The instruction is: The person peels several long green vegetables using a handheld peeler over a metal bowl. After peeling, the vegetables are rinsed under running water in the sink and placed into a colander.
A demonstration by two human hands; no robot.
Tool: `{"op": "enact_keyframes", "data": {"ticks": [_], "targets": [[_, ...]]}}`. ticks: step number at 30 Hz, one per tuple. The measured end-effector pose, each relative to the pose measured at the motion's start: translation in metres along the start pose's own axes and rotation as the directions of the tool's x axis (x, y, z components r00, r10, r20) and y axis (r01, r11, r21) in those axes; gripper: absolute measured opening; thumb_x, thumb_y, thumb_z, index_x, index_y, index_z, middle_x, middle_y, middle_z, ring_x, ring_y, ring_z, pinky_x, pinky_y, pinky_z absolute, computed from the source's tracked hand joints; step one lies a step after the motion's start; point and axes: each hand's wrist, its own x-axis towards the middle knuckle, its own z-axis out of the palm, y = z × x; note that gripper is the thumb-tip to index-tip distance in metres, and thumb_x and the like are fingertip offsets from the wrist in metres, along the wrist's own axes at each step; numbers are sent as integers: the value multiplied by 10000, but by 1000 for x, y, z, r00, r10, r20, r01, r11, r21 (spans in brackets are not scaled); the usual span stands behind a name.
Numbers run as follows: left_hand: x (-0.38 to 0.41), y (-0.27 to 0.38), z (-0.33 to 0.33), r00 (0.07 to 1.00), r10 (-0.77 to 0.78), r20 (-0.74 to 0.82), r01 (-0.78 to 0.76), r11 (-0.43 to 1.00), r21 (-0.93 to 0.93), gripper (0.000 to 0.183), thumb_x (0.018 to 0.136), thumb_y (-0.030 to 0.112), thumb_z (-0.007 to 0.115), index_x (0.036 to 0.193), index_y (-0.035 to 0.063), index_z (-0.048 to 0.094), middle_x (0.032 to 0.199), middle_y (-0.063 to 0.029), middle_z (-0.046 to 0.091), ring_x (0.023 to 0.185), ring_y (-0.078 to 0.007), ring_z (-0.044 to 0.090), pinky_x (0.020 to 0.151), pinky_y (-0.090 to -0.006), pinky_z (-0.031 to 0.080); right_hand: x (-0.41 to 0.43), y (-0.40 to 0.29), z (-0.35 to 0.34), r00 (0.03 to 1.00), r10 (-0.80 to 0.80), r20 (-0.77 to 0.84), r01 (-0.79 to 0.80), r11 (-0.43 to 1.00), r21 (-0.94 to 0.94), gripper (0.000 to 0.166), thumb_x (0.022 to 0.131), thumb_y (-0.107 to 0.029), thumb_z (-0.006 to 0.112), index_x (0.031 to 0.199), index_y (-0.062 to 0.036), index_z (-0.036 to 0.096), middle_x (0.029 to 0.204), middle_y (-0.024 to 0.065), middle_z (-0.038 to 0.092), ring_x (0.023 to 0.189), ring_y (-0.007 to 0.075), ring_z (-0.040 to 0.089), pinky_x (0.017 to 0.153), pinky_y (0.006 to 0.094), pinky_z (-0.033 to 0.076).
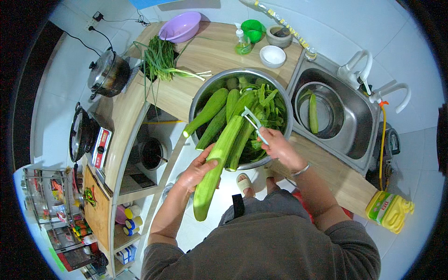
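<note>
My left hand (201, 170) grips a long, partly peeled green gourd (217, 164) around its lower half; the gourd lies tilted over the near rim of a large steel basin (287, 136). In my right hand (278, 145) is a pale Y-shaped vegetable peeler (252, 119), its head close beside the gourd's upper end. Several unpeeled gourds (210, 105) lean in the basin, some with cut ends poking over the rim. Green peelings (271, 105) are heaped at the basin's right side. A peeled gourd (313, 113) lies in a steel bowl (330, 91) inside the sink.
Green onions (159, 61), a purple basin (182, 26), a soap bottle (242, 43), a white bowl (272, 56) and a stone mortar (279, 36) stand on the counter behind. The sink (364, 147) is at right, with a yellow jug (386, 211) nearer. A pot (108, 73), wok (82, 133) and cutting board (96, 210) are at left.
</note>
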Motion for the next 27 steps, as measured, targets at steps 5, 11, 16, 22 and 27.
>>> {"op": "enact_keyframes", "data": {"ticks": [5, 11, 16, 22, 27], "targets": [[0, 3, 9, 997, 61, 45, -64, 994, 84, 685, 748, 83, 638, 1342, 145, 303, 989, -91, 555, 634, -171, 568, 521, -317, 510, -30, -21, 46, 831, -556, -11, 364, 559, -745, 293, 892, -347, 415, 799, -78, 484, 600, 133, 558, 550, 339, 565, 474, 445, 432], [-1, -4, -1, 992, 125, 16, -125, 964, 234, 754, 680, 35, 648, 1343, 102, 296, 960, -81, 557, 657, -172, 566, 548, -305, 506, -4, -33, 18, 872, -472, -131, 91, 419, -904, 323, 893, -365, 392, 809, -91, 542, 589, 133, 584, 544, 322, 592, 478, 430, 469], [-12, 5, -9, 996, 90, 2, -90, 990, 112, 667, 717, 79, 619, 1316, 99, 325, 836, -101, 542, 556, -208, 566, 474, -337, 509, 8, -29, -3, 806, -528, -268, 13, 469, -883, 341, 902, -352, 379, 819, -67, 545, 667, 169, 598, 611, 341, 598, 541, 459, 463], [11, -4, -14, 982, -38, 187, 110, 911, -397, 424, 824, 416, 505, 1071, 73, 469, 746, -132, 524, 496, -238, 522, 389, -341, 443, 7, -2, 2, 999, -50, -8, 50, 993, 103, 387, 901, -415, 391, 819, -59, 518, 597, 76, 514, 415, 186, 450, 359, 300, 324], [21, 0, -2, 964, 17, 266, 125, 851, -509, 450, 863, 475, 388, 1025, 71, 500, 747, -124, 519, 489, -229, 497, 388, -331, 413, -14, -6, 6, 893, 1, 449, -394, 484, 782, 346, 910, -421, 380, 775, -120, 483, 523, -37, 371, 376, 45, 268, 312, 193, 195]]}}
